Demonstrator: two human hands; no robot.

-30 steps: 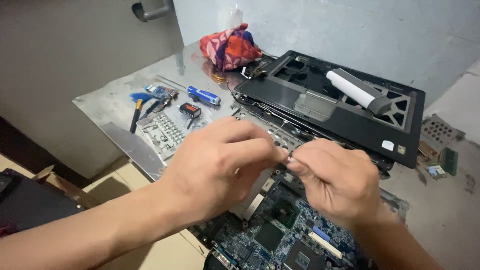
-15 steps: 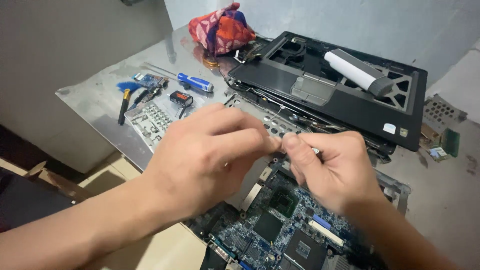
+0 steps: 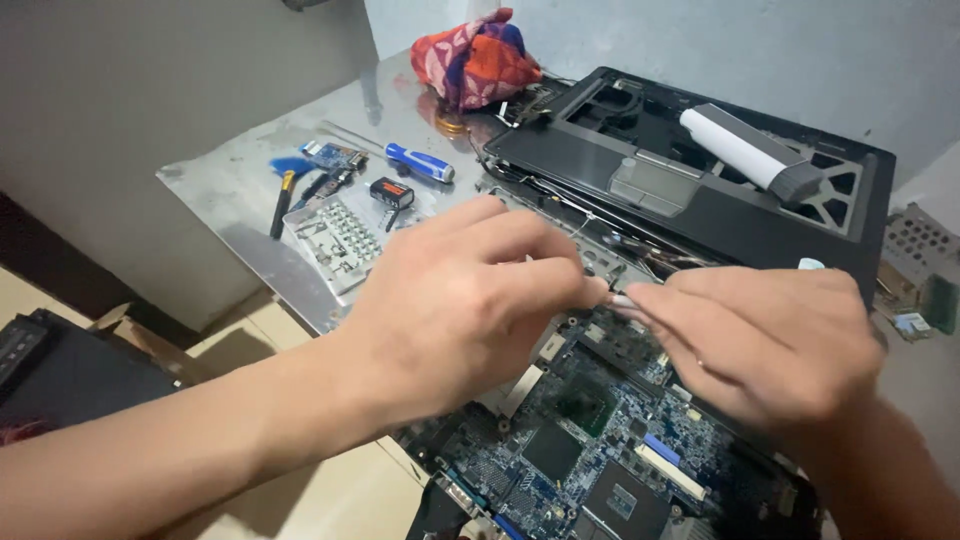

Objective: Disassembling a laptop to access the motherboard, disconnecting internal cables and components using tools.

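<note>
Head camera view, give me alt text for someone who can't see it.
Left hand and right hand pinch a small pale part together above a blue circuit board. Behind lie a black laptop shell, a blue-handled screwdriver and a red cloth.

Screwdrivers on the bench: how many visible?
2: a blue-handled screwdriver by the red cloth, and a black-and-yellow one at the table's left edge. Hands may hide others.

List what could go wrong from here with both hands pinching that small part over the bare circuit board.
1. The left hand and right hand pinch a small pale part at the fingertips; it could slip and drop onto the blue circuit board.
2. The board overhangs the metal table edge; leaning on it might tip it.
3. Loose wires near the black laptop casing could snag.
</note>
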